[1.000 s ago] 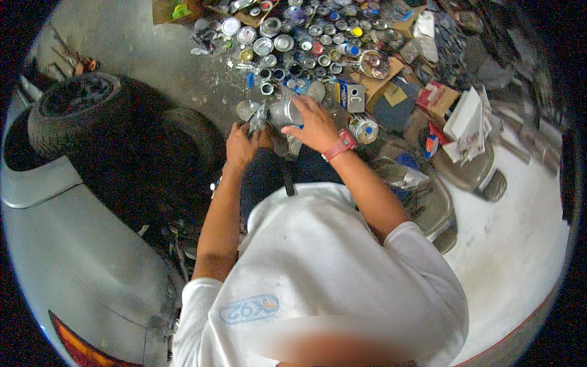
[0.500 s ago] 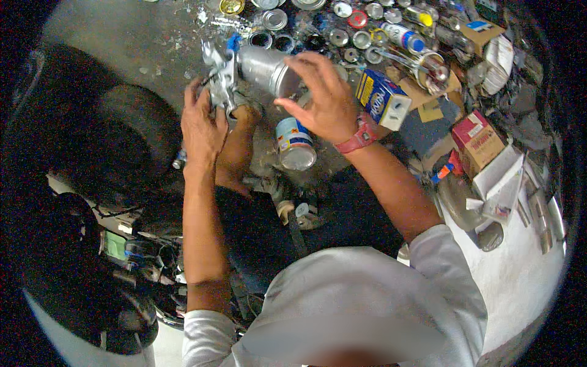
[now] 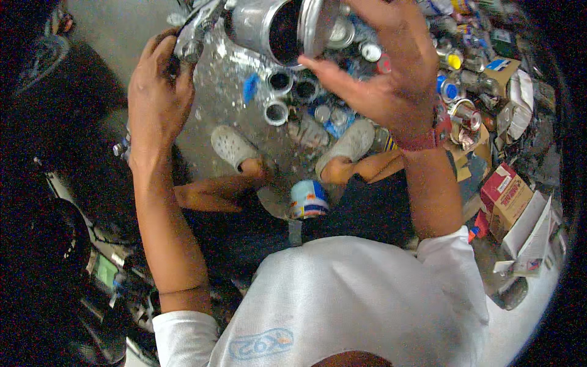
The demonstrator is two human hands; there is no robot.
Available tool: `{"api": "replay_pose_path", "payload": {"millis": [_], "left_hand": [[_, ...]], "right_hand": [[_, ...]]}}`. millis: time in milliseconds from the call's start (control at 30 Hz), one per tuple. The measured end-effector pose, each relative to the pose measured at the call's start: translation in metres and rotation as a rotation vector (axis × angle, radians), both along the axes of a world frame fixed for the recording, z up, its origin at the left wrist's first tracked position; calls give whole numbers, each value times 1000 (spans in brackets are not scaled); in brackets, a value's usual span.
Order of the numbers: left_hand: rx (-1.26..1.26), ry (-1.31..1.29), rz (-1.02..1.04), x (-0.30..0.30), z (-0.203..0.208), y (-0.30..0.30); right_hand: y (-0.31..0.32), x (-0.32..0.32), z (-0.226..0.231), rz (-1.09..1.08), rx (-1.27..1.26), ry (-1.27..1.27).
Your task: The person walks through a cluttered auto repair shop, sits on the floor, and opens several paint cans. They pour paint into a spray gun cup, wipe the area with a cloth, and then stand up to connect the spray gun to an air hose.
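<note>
My left hand (image 3: 158, 92) is wrapped round the handle of a silver paint spray gun (image 3: 197, 33) at the top of the picture. A shiny metal cup (image 3: 249, 27) lies sideways on the gun, its dark mouth facing right. Over to the right, my right hand (image 3: 391, 76) grips a round metal lid (image 3: 312, 27) between thumb and fingers. The lid stands tilted just beside the cup's mouth, with a dark gap visible between them. Part of the gun is cut off by the upper edge.
Between my legs sits a paint tin (image 3: 309, 199) with a blue and white label. Open cans (image 3: 276, 112) and a blue scrap (image 3: 250, 89) lie on the stained floor beyond my grey clogs (image 3: 233, 147). Bottles, jars and a red-brown box (image 3: 506, 192) crowd the right side.
The lid has come off the cup and moved right with my right hand. Both hands appear higher and farther apart. My view has shifted, bringing both clogs into sight.
</note>
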State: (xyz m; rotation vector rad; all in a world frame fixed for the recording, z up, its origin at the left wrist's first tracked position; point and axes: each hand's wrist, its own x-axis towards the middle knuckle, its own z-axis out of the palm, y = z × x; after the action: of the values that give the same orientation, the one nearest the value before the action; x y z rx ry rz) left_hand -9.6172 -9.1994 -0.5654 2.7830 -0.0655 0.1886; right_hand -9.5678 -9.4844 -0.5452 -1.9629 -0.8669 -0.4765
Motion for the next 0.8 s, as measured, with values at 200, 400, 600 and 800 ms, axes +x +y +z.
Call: {"api": "replay_pose_path", "payload": {"millis": [200,400,600,800], "left_hand": [[-186,-180,26,-28,18,-23],[-670,37,385,-92,-51,-55],[-665,254,644,-151,-173,-60],[-788,522,818,-216,-234,-50]], "right_hand": [[-63,-12,40,-393,235,-296],[-114,-31,2,-909,579,68],[-146,-18,-94,-946,566,345],[-127,-63,-188,-1110,370,595]]}}
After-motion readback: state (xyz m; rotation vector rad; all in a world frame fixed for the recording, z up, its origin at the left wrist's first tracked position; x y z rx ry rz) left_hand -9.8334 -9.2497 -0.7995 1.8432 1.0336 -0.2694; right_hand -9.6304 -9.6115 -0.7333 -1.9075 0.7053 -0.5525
